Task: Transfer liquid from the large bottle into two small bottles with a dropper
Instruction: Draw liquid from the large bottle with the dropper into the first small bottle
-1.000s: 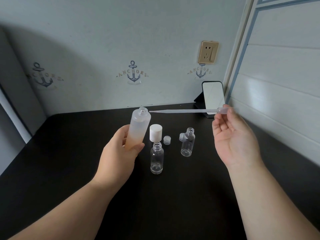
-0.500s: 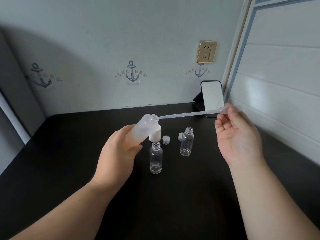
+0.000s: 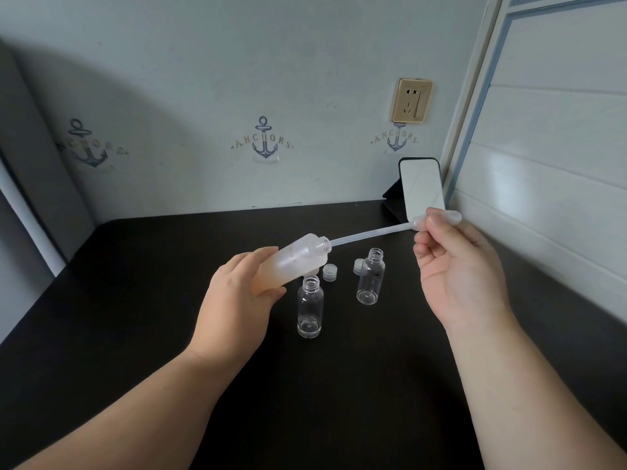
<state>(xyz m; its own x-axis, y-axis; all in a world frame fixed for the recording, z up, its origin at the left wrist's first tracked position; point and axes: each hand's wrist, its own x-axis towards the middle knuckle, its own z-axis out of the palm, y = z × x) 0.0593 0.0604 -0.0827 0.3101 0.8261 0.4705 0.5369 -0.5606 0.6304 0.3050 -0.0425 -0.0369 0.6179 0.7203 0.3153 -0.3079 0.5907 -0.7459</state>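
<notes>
Domestic room, likely a bedroom corner. Evidence: pale wallpaper printed with anchor motifs point(image 3: 263, 142), gold-plated wall socket point(image 3: 411, 101), white panelled door point(image 3: 549, 130), small standing mirror point(image 3: 421, 188) on a black worktop point(image 3: 135, 300).

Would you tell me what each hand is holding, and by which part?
The left hand grips the large bottle around its lower body; the right hand pinches the dropper by its bulb.

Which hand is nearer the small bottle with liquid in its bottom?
Left. The left hand, holding the large bottle, sits just left of that small bottle. The right hand, pinching the dropper bulb, is farther off to its right.
</notes>
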